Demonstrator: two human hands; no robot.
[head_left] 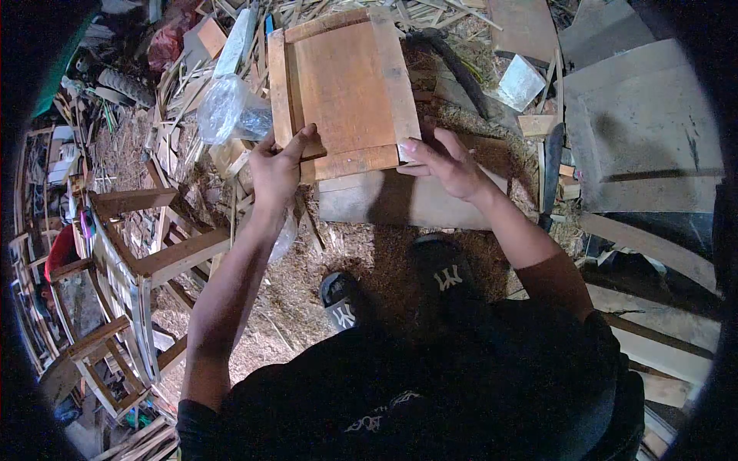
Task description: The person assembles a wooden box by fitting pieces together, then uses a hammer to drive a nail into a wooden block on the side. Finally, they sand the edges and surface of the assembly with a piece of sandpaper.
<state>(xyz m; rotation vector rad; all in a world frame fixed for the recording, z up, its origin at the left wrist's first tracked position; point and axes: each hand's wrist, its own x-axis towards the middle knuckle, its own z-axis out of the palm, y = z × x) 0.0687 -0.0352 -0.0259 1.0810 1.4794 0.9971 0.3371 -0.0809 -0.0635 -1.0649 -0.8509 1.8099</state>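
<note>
One panel [342,88], two hands [275,170] [450,165], seemingly two shoes [340,298]

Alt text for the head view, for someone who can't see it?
Left hand and right hand grip the near corners of a wooden panel held above a grey plank. Sawdust and wood scraps cover the ground; a plastic bag lies to the left.

Both bare arms reach forward, elbows out. The left hand [275,170] pinches, thumb stretched on top and fingers curled beneath. The right hand [447,163] lies palm down, fingers together pointing left, wrist bent.
</note>
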